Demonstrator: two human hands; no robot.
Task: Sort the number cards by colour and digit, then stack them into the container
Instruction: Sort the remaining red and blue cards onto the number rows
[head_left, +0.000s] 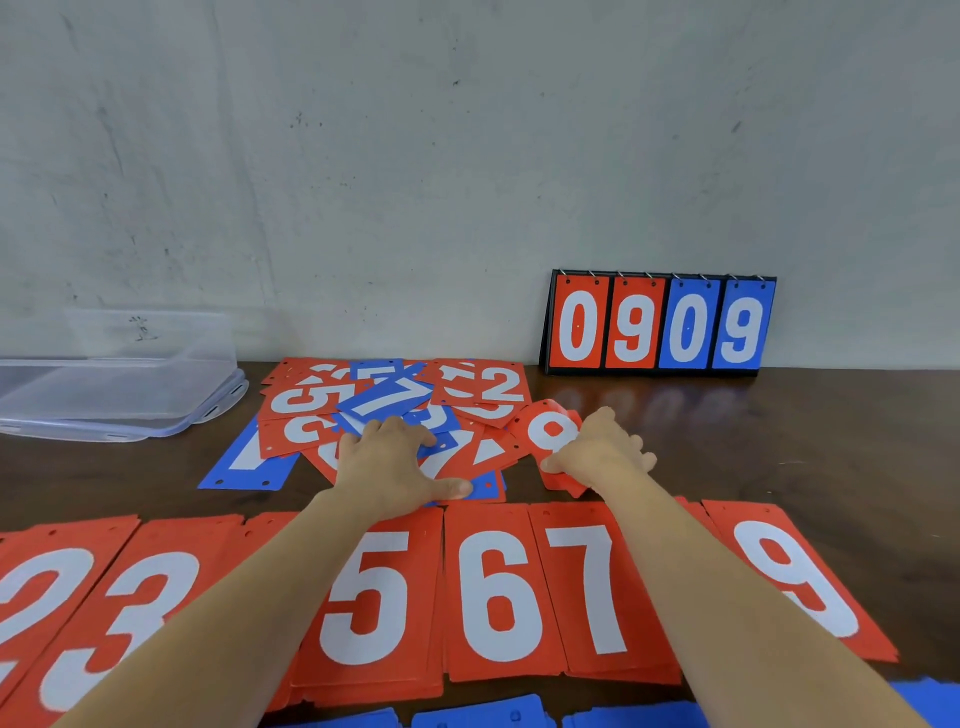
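Observation:
A loose heap of red and blue number cards (395, 410) lies in the middle of the dark wooden table. My left hand (395, 462) rests flat on the heap's front, fingers spread, thumb touching a red card. My right hand (602, 452) grips a red card with an 8 or 9 on it (550, 431) at the heap's right edge, tilted. Near me lies a row of sorted red piles: 2 (36, 597), 3 (130, 613), 5 (374, 597), 6 (493, 597), 7 (592, 587) and 9 (800, 577). The clear plastic container (119, 384) stands at the far left.
A flip scoreboard (660, 325) reading 0 9 0 9 leans against the grey wall at the back right. Blue cards (483, 717) show along the bottom edge of the view. One blue card (244, 462) lies to the left of the heap.

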